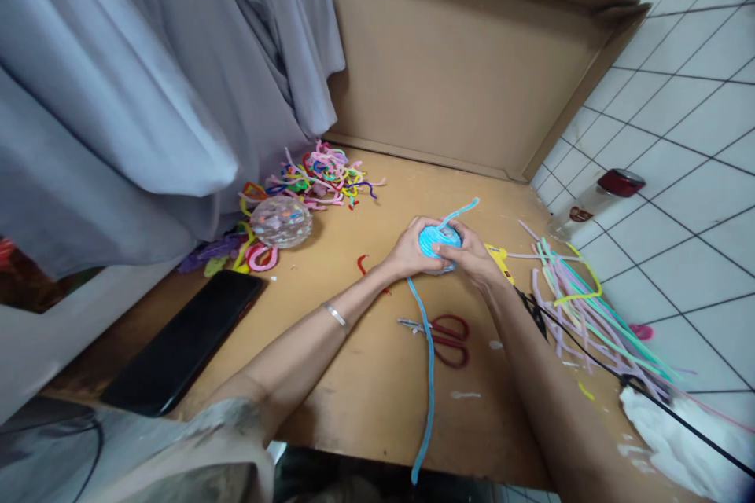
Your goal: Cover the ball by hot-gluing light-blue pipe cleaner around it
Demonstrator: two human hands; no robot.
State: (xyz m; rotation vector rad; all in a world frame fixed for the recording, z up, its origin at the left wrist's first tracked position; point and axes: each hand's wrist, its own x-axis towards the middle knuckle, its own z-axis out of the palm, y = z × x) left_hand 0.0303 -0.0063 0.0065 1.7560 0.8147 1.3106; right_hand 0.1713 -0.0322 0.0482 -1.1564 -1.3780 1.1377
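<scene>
A blue ball (435, 242) is gripped between the left hand (406, 250) and the right hand (475, 258), both closed on its sides and about equally near. Its loose end (464, 209) is pointed away and rightward. A long blue strip (430, 369) is laid across the scissors (453, 340) to the table's (354, 401) near edge; any join to the ball seems hidden by the left hand. A glue gun (500, 256) is set just beside the right hand; the cardboard (460, 71) is stood beyond.
</scene>
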